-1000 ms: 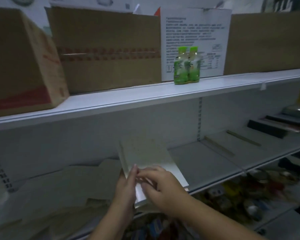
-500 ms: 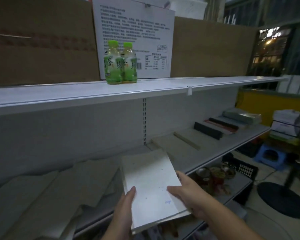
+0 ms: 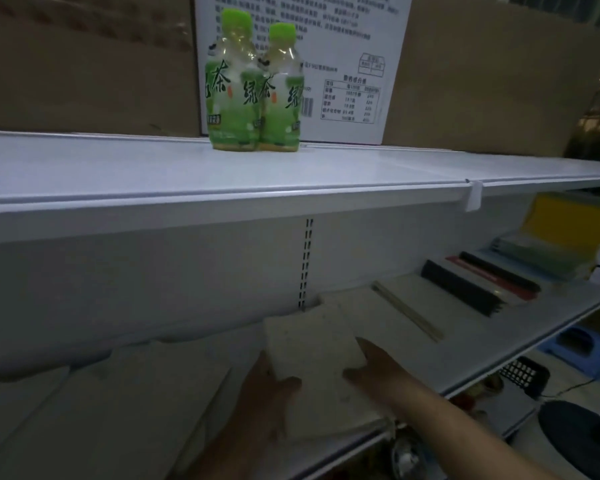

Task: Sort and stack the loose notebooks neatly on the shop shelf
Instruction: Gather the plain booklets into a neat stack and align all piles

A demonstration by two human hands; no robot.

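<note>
While left hand (image 3: 262, 393) and right hand (image 3: 373, 370) grip its side edges, notebook (image 3: 314, 362) lies near shelf (image 3: 465, 344) lip.

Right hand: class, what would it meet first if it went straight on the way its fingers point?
The right hand, holding a pale rectangular notebook, would probably meet the flat pale notebook lying behind; depth is unclear.

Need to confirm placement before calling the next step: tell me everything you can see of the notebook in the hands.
The notebook is pale off-white, with faint specks on a plain cover; its near edge shows some thickness. Closed and roughly flat, its long side runs back into the lower shelf, near the front lip. The left hand grips its left edge and the right hand its right, thumbs on top.
</note>
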